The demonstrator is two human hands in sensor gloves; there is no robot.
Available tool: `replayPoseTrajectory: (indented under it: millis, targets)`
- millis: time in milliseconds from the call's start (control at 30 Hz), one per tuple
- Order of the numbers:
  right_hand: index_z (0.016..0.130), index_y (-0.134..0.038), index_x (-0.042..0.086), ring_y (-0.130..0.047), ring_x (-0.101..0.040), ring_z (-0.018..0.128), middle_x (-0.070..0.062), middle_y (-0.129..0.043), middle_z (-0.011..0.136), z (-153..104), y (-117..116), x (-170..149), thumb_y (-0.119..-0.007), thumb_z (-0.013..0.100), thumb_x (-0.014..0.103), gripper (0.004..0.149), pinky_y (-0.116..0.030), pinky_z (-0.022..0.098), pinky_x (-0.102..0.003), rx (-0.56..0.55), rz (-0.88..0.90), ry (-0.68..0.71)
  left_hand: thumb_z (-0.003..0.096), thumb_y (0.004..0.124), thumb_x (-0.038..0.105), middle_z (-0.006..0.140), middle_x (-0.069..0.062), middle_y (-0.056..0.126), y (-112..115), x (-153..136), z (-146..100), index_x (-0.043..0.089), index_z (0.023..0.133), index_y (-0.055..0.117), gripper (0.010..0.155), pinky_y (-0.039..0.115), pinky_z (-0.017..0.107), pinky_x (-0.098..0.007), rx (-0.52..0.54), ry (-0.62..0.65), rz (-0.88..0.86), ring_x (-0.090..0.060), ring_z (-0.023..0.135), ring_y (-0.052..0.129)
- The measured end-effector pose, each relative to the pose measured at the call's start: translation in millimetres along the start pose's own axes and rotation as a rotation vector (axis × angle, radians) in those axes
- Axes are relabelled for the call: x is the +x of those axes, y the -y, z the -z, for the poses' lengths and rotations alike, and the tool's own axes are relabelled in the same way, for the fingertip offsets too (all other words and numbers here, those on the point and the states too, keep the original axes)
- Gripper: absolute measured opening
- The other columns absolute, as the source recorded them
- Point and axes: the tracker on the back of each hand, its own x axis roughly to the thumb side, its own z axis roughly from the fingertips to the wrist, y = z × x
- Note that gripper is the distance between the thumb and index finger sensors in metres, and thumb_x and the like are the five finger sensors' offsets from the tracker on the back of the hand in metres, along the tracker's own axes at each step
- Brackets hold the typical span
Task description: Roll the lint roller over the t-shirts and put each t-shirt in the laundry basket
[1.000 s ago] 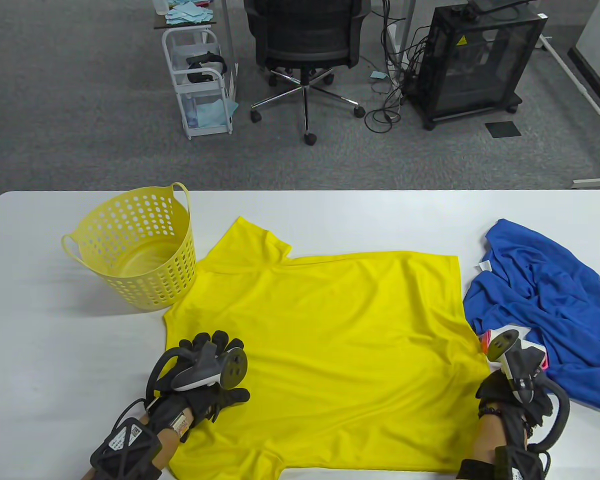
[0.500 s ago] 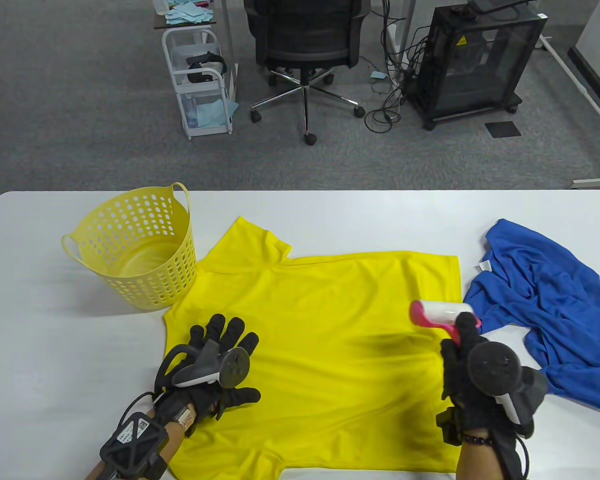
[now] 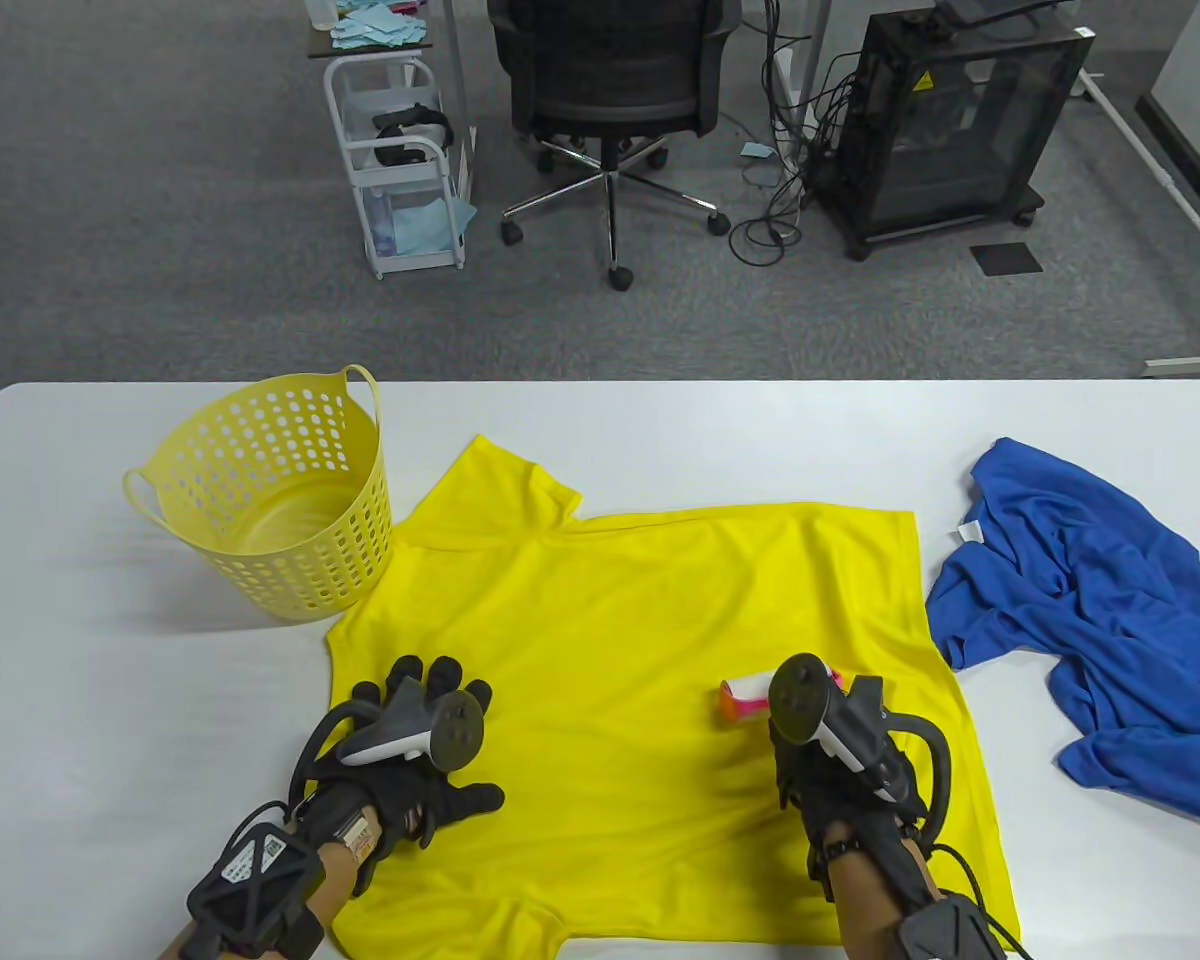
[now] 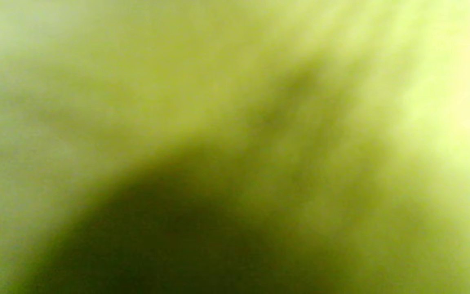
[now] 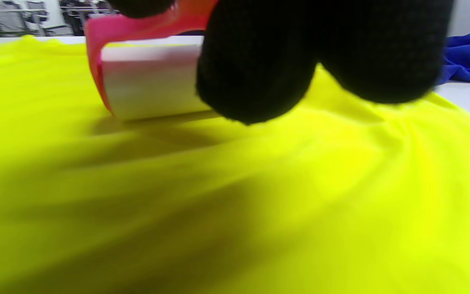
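A yellow t-shirt (image 3: 650, 640) lies spread flat across the middle of the table. My right hand (image 3: 810, 740) grips the pink lint roller (image 3: 745, 697), whose white roll (image 5: 149, 81) lies on the shirt's near right part. My left hand (image 3: 430, 740) presses flat on the shirt's near left part with fingers spread. The left wrist view shows only blurred yellow cloth (image 4: 235, 122). A crumpled blue t-shirt (image 3: 1080, 610) lies at the right side of the table. The yellow perforated laundry basket (image 3: 270, 490) stands at the left, touching the yellow shirt's sleeve.
The white table (image 3: 660, 420) has bare surface behind the shirts and left of the basket. Beyond its far edge stand an office chair (image 3: 610, 100), a white cart (image 3: 400, 160) and a black cabinet (image 3: 950, 120) on the carpet.
My right hand has picked up the lint roller beside the blue shirt and carried it left and nearer, setting the roll down on the yellow shirt. My left hand stays pressed on the shirt.
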Motion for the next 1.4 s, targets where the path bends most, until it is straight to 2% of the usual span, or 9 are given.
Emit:
replayPoseTrajectory:
  millis: [267, 433, 633, 733, 933, 1067, 1200, 1267, 1400]
  targets:
    - [0.102, -0.037, 0.024, -0.103, -0.018, 0.046, -0.007, -0.079, 0.088, 87.8, 4.6, 33.0, -0.063, 0.049, 0.046, 0.063, -0.089, 0.035, -0.037, -0.026, 0.018, -0.139, 0.0282, 0.035, 0.086, 0.103, -0.014, -0.022, 0.8, 1.5, 0.5, 0.030, 0.093, -0.020, 0.102, 0.011, 0.065, -0.079, -0.036, 0.008, -0.015, -0.057, 0.094, -0.013]
    - [0.102, -0.036, 0.023, -0.103, -0.018, 0.045, -0.008, -0.080, 0.088, 101.4, 3.8, 49.9, -0.063, 0.048, 0.045, 0.064, -0.088, 0.035, -0.037, -0.048, -0.005, -0.166, 0.0283, 0.034, 0.087, 0.100, -0.013, -0.027, 2.0, 0.5, 2.4, 0.030, 0.091, -0.023, 0.102, 0.007, 0.064, -0.079, -0.054, 0.013, -0.033, -0.056, 0.092, -0.018]
    - [0.103, -0.039, 0.023, -0.103, -0.016, 0.042, -0.008, -0.082, 0.087, 62.1, 13.3, 52.1, -0.063, 0.049, 0.045, 0.063, -0.089, 0.033, -0.036, 0.047, -0.123, -0.022, 0.0285, 0.033, 0.087, 0.099, -0.013, -0.028, 1.9, 0.3, 2.7, 0.030, 0.090, -0.024, 0.101, 0.006, 0.063, -0.079, -0.061, 0.017, -0.038, -0.056, 0.091, -0.019]
    - [0.103, -0.040, 0.023, -0.102, -0.016, 0.041, -0.009, -0.082, 0.088, 16.3, 12.6, 41.7, -0.063, 0.050, 0.045, 0.063, -0.088, 0.032, -0.035, 0.131, -0.110, 0.080, 0.0286, 0.033, 0.086, 0.099, -0.014, -0.028, 1.9, 0.5, 2.7, 0.030, 0.090, -0.024, 0.101, 0.006, 0.062, -0.079, -0.063, 0.016, -0.038, -0.056, 0.090, -0.020]
    - [0.103, -0.043, 0.022, -0.103, -0.016, 0.036, -0.010, -0.083, 0.087, -69.4, 0.4, 2.4, -0.064, 0.049, 0.045, 0.062, -0.089, 0.029, -0.034, 0.133, -0.123, 0.154, 0.0289, 0.033, 0.086, 0.099, -0.014, -0.028, 1.9, 0.5, 2.8, 0.030, 0.091, -0.024, 0.101, 0.006, 0.062, -0.080, -0.062, 0.018, -0.037, -0.057, 0.090, -0.020]
    - [0.103, -0.044, 0.022, -0.104, -0.015, 0.035, -0.010, -0.084, 0.085, -104.0, -4.7, -14.4, -0.063, 0.050, 0.045, 0.061, -0.090, 0.027, -0.034, 0.156, -0.122, 0.159, 0.0293, 0.032, 0.086, 0.100, -0.014, -0.028, 1.8, 1.0, 2.5, 0.030, 0.091, -0.024, 0.100, 0.007, 0.063, -0.079, -0.058, 0.006, -0.038, -0.056, 0.091, -0.019]
    - [0.103, -0.045, 0.022, -0.104, -0.016, 0.034, -0.010, -0.086, 0.084, -104.2, -2.7, -14.5, -0.064, 0.050, 0.045, 0.061, -0.090, 0.027, -0.034, 0.157, -0.098, 0.157, 0.0294, 0.032, 0.086, 0.100, -0.014, -0.027, 1.9, 1.1, 2.5, 0.030, 0.091, -0.024, 0.100, 0.008, 0.063, -0.079, -0.056, 0.002, -0.033, -0.057, 0.091, -0.018]
    - [0.103, -0.045, 0.022, -0.103, -0.016, 0.036, -0.011, -0.085, 0.085, -91.7, -1.6, -11.0, -0.063, 0.050, 0.044, 0.060, -0.089, 0.028, -0.035, 0.151, -0.088, 0.148, 0.0294, 0.031, 0.086, 0.100, -0.014, -0.027, 2.0, 1.2, 2.6, 0.030, 0.091, -0.024, 0.100, 0.008, 0.063, -0.079, -0.057, 0.002, -0.033, -0.057, 0.091, -0.018]
    - [0.103, -0.045, 0.023, -0.103, -0.017, 0.037, -0.010, -0.084, 0.085, -43.2, 2.8, 4.8, -0.062, 0.050, 0.044, 0.060, -0.089, 0.030, -0.036, 0.090, -0.101, 0.096, 0.0294, 0.031, 0.086, 0.100, -0.014, -0.027, 2.0, 1.5, 2.6, 0.030, 0.091, -0.024, 0.100, 0.008, 0.063, -0.079, -0.055, 0.000, -0.031, -0.057, 0.091, -0.018]
